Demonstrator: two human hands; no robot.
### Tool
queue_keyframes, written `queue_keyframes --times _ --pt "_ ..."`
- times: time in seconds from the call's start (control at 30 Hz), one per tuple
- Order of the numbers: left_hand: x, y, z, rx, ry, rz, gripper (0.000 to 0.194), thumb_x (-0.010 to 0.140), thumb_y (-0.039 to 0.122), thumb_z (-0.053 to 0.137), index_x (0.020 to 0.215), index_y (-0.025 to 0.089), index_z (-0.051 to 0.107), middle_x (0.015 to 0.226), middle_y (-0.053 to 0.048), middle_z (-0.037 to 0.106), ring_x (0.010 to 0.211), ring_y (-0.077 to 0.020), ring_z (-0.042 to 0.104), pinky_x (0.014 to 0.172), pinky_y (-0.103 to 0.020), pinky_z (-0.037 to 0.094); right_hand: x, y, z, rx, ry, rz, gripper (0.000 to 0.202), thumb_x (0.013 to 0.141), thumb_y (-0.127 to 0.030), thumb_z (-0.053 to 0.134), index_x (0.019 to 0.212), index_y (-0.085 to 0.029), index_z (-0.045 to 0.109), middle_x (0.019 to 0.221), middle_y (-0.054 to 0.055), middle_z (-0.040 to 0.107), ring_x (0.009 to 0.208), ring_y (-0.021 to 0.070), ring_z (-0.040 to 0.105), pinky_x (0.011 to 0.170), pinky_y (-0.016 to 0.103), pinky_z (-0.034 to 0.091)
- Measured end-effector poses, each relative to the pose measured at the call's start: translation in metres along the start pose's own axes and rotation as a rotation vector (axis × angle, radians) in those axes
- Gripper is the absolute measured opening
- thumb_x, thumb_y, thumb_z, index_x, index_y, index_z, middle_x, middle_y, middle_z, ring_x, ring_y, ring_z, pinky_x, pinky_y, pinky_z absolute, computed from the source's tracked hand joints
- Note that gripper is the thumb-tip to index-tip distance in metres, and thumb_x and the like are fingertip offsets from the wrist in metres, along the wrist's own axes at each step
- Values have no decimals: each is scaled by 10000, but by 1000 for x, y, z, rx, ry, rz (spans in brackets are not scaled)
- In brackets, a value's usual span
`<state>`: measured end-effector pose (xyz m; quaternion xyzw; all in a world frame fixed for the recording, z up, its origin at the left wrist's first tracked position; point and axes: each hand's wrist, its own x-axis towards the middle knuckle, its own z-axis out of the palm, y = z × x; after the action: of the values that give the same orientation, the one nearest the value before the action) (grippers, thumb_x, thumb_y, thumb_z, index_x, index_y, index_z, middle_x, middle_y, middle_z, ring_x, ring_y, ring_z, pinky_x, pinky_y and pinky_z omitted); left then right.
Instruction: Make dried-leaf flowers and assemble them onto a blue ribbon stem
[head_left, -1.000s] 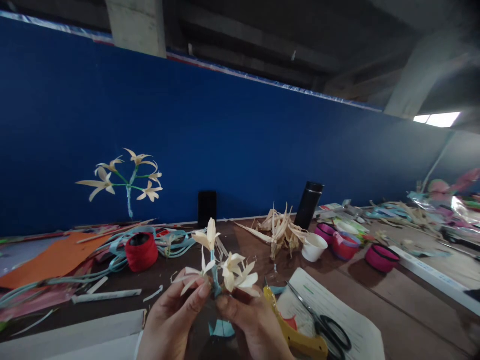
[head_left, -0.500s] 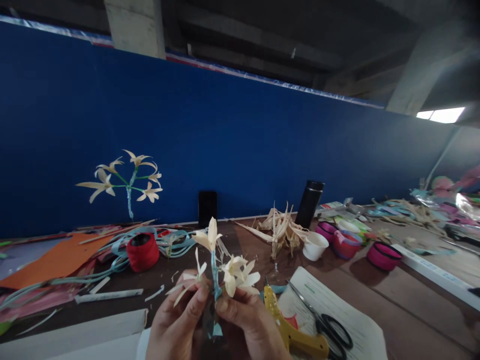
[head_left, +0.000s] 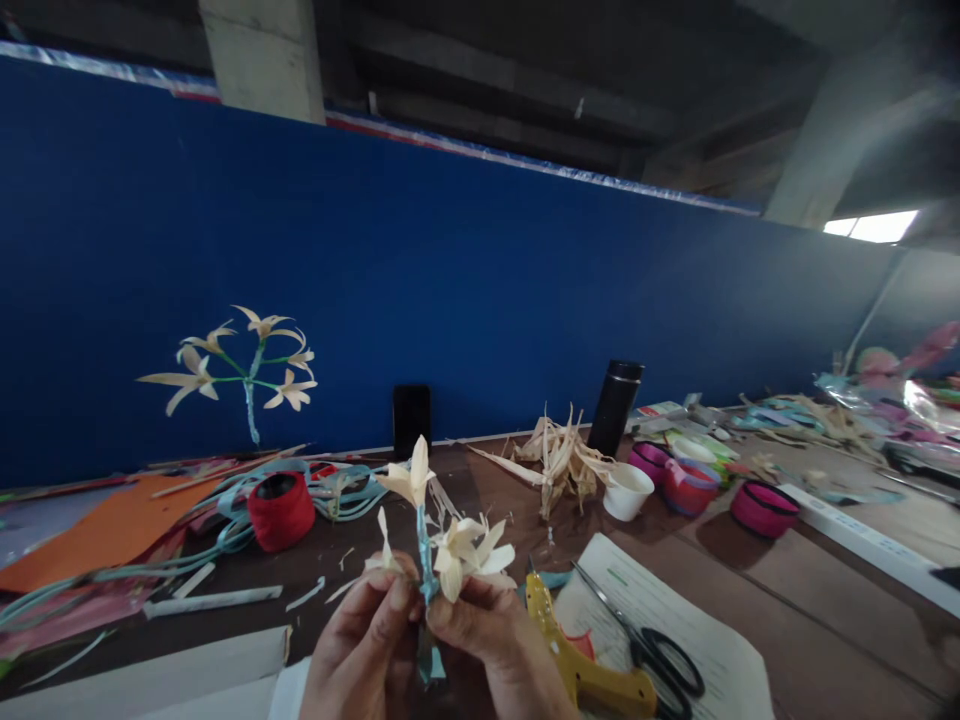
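Note:
Low in the middle of the head view, a spray of cream flowers [head_left: 459, 550] stands upright on a stem [head_left: 423, 545] wrapped in light blue tape. My left hand [head_left: 367, 640] pinches the stem's left side, with a cream flower above its fingers. From the right, my right hand [head_left: 499, 640] pinches the same stem just under the right-hand flowers. A loose end of blue tape [head_left: 430, 662] hangs below the fingertips, between the hands. The lower stem is mostly hidden by my fingers.
A finished-looking flower spray [head_left: 253, 385] stands at the back left. Around the hands lie a red roll [head_left: 280, 511], a yellow glue gun [head_left: 585, 665], black-handled scissors [head_left: 664, 665] on paper, a white cup [head_left: 627, 491], dried husks [head_left: 559, 460] and a black bottle [head_left: 615, 408].
The view has shifted slightly. Both hands still pinch the stem, and more of the blue tape end shows below the fingers.

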<state>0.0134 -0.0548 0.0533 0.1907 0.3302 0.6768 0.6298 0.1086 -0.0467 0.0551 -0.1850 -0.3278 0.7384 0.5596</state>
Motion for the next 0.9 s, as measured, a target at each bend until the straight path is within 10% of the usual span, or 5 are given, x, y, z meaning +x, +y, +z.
queue_keyframes --times 0.43,0.9 --pt "7 3 4 26 13 5 403 435 242 865 796 175 700 847 -37 732 771 -184 677 673 -217 543 -4 -16 5 -270 133 -141 228 605 -334 765 673 -123 709 623 29 628 591 138 532 598 245 417" --pt "14 -8 -5 352 -45 212 330 580 342 793 847 167 707 804 1 684 627 -82 557 566 -141 434 -3 -15 -6 -790 422 -508 191 770 -298 633 654 -157 576 619 -21 516 587 117 447 547 214 378"
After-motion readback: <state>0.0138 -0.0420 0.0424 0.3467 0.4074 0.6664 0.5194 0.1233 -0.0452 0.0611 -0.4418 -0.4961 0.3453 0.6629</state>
